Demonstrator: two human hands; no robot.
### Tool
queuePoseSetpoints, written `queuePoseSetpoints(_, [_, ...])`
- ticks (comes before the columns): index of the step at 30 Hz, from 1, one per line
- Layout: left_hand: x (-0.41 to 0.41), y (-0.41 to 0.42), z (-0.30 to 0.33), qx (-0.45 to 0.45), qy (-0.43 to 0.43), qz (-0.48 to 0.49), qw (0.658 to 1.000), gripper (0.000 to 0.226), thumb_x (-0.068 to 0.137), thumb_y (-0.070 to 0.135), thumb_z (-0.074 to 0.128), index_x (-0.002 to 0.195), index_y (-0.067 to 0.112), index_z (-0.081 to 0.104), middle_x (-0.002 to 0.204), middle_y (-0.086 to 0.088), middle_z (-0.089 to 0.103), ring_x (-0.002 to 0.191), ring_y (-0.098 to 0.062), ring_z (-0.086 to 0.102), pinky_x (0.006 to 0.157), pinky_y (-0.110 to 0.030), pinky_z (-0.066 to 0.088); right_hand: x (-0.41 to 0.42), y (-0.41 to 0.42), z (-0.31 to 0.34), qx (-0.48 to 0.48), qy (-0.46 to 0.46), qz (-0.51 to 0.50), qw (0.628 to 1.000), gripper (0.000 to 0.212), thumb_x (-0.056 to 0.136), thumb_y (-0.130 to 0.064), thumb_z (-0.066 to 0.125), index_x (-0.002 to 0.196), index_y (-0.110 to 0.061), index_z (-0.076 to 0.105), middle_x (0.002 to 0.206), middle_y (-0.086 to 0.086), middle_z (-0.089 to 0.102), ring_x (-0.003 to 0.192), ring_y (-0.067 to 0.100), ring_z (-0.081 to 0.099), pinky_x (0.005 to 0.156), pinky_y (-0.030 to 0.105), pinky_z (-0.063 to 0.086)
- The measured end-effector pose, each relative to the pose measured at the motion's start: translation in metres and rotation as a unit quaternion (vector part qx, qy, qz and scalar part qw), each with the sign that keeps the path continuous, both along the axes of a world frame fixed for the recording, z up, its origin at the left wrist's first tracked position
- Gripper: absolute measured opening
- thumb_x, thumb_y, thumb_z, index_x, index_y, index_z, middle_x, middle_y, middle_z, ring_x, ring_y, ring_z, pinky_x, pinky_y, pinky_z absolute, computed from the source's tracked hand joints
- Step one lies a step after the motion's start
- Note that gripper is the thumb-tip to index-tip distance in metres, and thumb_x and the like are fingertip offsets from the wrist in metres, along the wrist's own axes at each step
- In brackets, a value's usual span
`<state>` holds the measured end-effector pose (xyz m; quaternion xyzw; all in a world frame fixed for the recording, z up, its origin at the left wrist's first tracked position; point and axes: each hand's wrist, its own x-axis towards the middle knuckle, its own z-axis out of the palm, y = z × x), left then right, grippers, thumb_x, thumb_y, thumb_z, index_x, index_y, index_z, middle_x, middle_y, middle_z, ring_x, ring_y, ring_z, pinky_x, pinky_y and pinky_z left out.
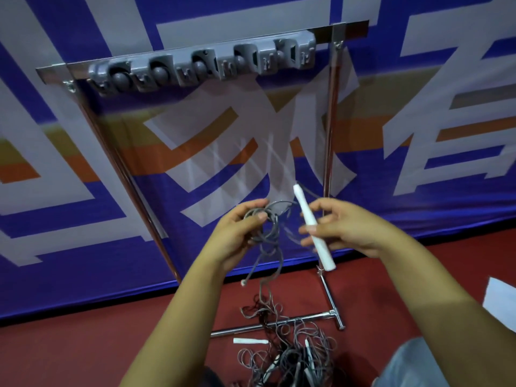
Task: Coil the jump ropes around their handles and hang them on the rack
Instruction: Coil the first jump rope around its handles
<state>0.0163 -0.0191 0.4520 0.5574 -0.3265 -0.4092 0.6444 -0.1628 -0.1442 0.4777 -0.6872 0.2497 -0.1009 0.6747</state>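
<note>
Grey cord (265,227) is gripped in loops by the left hand (240,233); a white handle (312,227) is pinched in the right hand (343,227). Coiling is judged barely begun. The rack (201,65) bears nothing. A tangled pile of ropes (290,347) lies on the red floor (83,353), before a blue banner (83,247).

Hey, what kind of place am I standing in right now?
Probably a sports hall or gym storage corner. A metal rack with a grey holder strip stands before a big printed banner on red sports-type flooring, with tangled jump ropes piled below.
</note>
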Motion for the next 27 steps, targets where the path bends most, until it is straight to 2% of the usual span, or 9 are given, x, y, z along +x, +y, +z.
queuePoseSetpoints(2, [0.0, 0.0, 0.022, -0.008, -0.021, -0.031, 0.999, 0.032, 0.089, -0.004, 0.052, 0.11, 0.017, 0.064, 0.076, 0.004, 0.065, 0.058, -0.006, 0.056, 0.055, -0.019, 0.046, -0.006, 0.006, 0.002, 0.042, -0.029, 0.028, 0.998, 0.03, 0.089, -0.004, 0.059, 0.116, -0.011, 0.048, 0.104, 0.014, 0.072, 0.096, 0.027, 0.07, 0.071, 0.032, 0.057])
queuePoseSetpoints(5, [-0.004, -0.003, 0.041, -0.019, -0.039, -0.071, 0.997, 0.037, 0.089, -0.005, 0.05, 0.117, 0.016, 0.062, 0.078, 0.004, 0.067, 0.063, -0.007, 0.059, 0.061, -0.02, 0.05, -0.006, 0.017, 0.01, 0.092, -0.105, 0.048, 0.989, 0.037, 0.082, -0.01, 0.063, 0.116, -0.013, 0.049, 0.111, 0.012, 0.07, 0.1, 0.028, 0.069, 0.081, 0.042, 0.057])
queuePoseSetpoints(10, [-0.007, -0.005, 0.05, -0.069, 0.041, -0.1, 0.992, 0.046, 0.085, 0.011, 0.049, 0.129, 0.022, 0.051, 0.083, -0.009, 0.069, 0.078, -0.022, 0.065, 0.079, -0.037, 0.05, 0.007, 0.026, 0.018, 0.082, -0.191, -0.002, 0.978, 0.026, 0.085, -0.005, 0.059, 0.107, -0.018, 0.055, 0.112, 0.009, 0.068, 0.096, 0.025, 0.07, 0.083, 0.04, 0.057])
queuePoseSetpoints(13, [-0.006, -0.001, 0.048, -0.061, 0.067, -0.105, 0.99, 0.047, 0.084, 0.01, 0.049, 0.129, 0.021, 0.052, 0.093, -0.013, 0.071, 0.084, -0.026, 0.069, 0.08, -0.04, 0.056, 0.01, 0.028, 0.016, 0.109, -0.225, -0.011, 0.968, 0.031, 0.078, -0.01, 0.064, 0.107, -0.021, 0.058, 0.11, 0.008, 0.068, 0.093, 0.023, 0.07, 0.077, 0.035, 0.056])
queuePoseSetpoints(18, [-0.01, 0.001, 0.045, -0.055, -0.019, -0.08, 0.995, 0.041, 0.092, -0.003, 0.047, 0.129, 0.013, 0.05, 0.09, -0.011, 0.072, 0.077, -0.023, 0.07, 0.078, -0.042, 0.058, 0.011, 0.033, 0.009, 0.088, -0.204, -0.005, 0.975, 0.032, 0.082, -0.006, 0.062, 0.111, -0.02, 0.058, 0.115, 0.005, 0.067, 0.093, 0.019, 0.069, 0.079, 0.033, 0.056])
queuePoseSetpoints(21, [-0.015, -0.002, 0.044, -0.083, -0.028, -0.042, 0.995, 0.03, 0.088, -0.009, 0.052, 0.113, 0.008, 0.056, 0.086, -0.011, 0.069, 0.075, -0.022, 0.068, 0.071, -0.035, 0.059, 0.013, 0.036, 0.01, 0.082, -0.229, -0.01, 0.97, 0.036, 0.077, -0.008, 0.066, 0.111, -0.018, 0.059, 0.114, 0.002, 0.068, 0.089, 0.016, 0.069, 0.08, 0.033, 0.054])
queuePoseSetpoints(23, [-0.016, -0.004, 0.039, -0.096, -0.045, -0.01, 0.994, 0.026, 0.084, -0.01, 0.056, 0.101, 0.009, 0.057, 0.084, -0.009, 0.064, 0.076, -0.019, 0.065, 0.073, -0.031, 0.058, 0.011, 0.036, 0.015, 0.128, -0.276, -0.013, 0.952, 0.042, 0.072, -0.005, 0.071, 0.11, -0.017, 0.059, 0.103, 0.002, 0.072, 0.08, 0.013, 0.069, 0.074, 0.029, 0.057])
queuePoseSetpoints(25, [-0.012, -0.005, 0.03, -0.102, -0.024, 0.03, 0.994, 0.022, 0.088, -0.009, 0.053, 0.097, 0.01, 0.058, 0.083, -0.008, 0.062, 0.074, -0.016, 0.065, 0.072, -0.028, 0.056, 0.007, 0.031, 0.02, 0.172, -0.312, -0.017, 0.934, 0.046, 0.065, -0.008, 0.072, 0.109, -0.017, 0.059, 0.087, 0.004, 0.072, 0.073, 0.012, 0.067, 0.069, 0.026, 0.057])
queuePoseSetpoints(27, [-0.002, -0.004, 0.02, -0.119, 0.057, 0.076, 0.988, 0.017, 0.093, -0.004, 0.049, 0.099, 0.009, 0.058, 0.081, -0.007, 0.067, 0.071, -0.014, 0.066, 0.071, -0.028, 0.056, 0.002, 0.022, 0.023, 0.174, -0.318, -0.025, 0.931, 0.047, 0.067, -0.005, 0.073, 0.11, -0.017, 0.059, 0.081, 0.005, 0.069, 0.074, 0.012, 0.065, 0.07, 0.024, 0.055])
